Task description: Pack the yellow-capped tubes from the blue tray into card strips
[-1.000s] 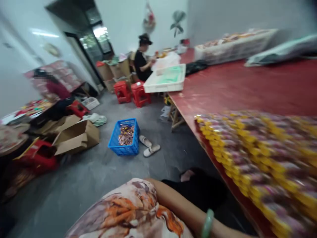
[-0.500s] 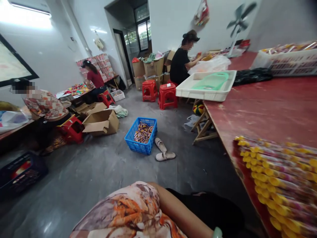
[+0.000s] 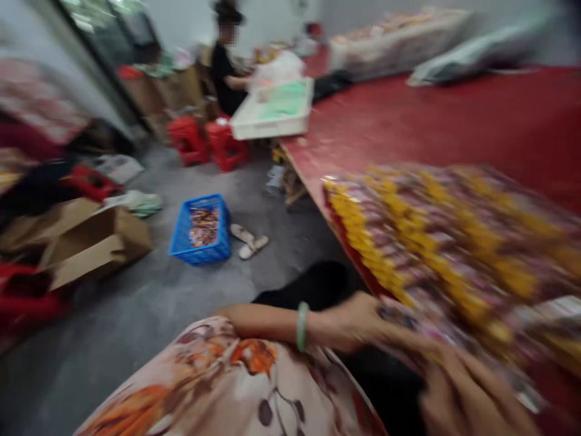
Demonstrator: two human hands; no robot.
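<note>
Frame blurred. My left hand [image 3: 363, 321] has its fingers curled at the near edge of the packet stack [image 3: 445, 242] on the red table [image 3: 454, 121]; whether they grip a packet I cannot tell. Right hand [image 3: 472, 399] below it, fingers bent, hold unclear. Judgement: steady the head, lift one packet only.

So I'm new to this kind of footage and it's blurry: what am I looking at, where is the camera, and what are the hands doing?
There is no machine. The camera sits on a person's head and looks down at their own hands. The left hand, with a green bangle on the wrist, and the right hand meet at the near edge of a red table. On it lie rows of yellow-and-purple packets, and the hands touch the nearest ones; blur hides the grip. A blue basket stands on the floor. Another person sits further off.
</note>
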